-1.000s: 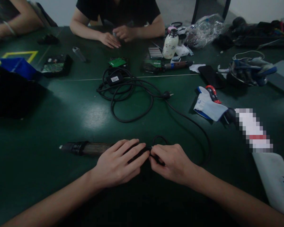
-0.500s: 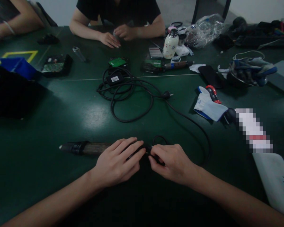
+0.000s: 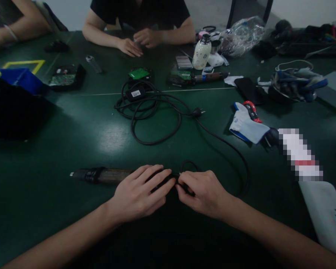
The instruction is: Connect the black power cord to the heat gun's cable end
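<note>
An electric screwdriver (image 3: 110, 175), dark with a brownish grip section, lies on the green table with its metal tip to the left. My left hand (image 3: 144, 192) is closed over its right-hand part, fingers curved across the top, and hides much of the body. At the tool's right end my right hand (image 3: 203, 192) pinches the black cord (image 3: 189, 162) where it meets the screwdriver; the fingers mostly cover that joint. From there the cord loops round to a coil (image 3: 156, 142) with a labelled black adapter (image 3: 136, 93) and a plug (image 3: 198, 112).
Across the table are a co-worker's hands (image 3: 138, 44). Opened circuit-board units (image 3: 64, 77), another screwdriver-like tool (image 3: 208, 77) and a bottle (image 3: 202, 52) stand farther back. To the right lie gloves (image 3: 248, 125), a phone (image 3: 249, 90) and a white case (image 3: 324, 216).
My left fingertips have shifted slightly to the right along the screwdriver, closer to my right hand. My right hand stays in nearly the same place.
</note>
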### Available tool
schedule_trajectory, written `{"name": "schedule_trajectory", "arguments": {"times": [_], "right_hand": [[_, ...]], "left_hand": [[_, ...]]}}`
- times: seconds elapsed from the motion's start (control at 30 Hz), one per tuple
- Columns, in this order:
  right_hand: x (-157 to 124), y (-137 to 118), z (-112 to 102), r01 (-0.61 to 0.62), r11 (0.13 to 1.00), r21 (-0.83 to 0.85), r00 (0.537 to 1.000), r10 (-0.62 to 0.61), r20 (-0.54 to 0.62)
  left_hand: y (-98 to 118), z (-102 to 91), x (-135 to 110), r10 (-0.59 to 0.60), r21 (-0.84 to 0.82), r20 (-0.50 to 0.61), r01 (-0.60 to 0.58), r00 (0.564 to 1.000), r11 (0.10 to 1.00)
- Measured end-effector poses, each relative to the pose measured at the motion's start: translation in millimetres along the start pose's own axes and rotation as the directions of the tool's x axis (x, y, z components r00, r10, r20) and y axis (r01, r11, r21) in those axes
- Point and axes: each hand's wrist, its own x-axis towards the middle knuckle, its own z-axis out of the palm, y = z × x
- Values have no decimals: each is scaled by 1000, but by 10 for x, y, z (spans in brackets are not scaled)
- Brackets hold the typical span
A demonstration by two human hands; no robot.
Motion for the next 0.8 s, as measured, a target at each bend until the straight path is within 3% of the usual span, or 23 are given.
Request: {"name": "schedule_trajectory", "arguments": {"times": [0.17, 0.33, 0.5, 0.7, 0.8], "right_hand": [[7, -9, -16, -4, 1000, 7, 1000, 4, 1], [8, -5, -11, 2, 1000, 9, 1000, -2, -11], [8, -8, -17, -8, 1000, 6, 1000, 8, 4], [7, -4, -8, -6, 1000, 10, 1000, 6, 6], [4, 0, 1, -9, 1000, 3, 1000, 9, 1]], "left_hand": [[5, 7, -3, -53, 9, -30, 53, 998, 999], [-3, -14, 6, 8, 26, 5, -8, 1000, 1000], [2, -4, -6, -48, 23, -24, 48, 999, 999], [-12, 4, -18, 16, 26, 13, -16, 1000, 1000], [-11, 8, -20, -23, 26, -10, 23, 1000, 999]]}}
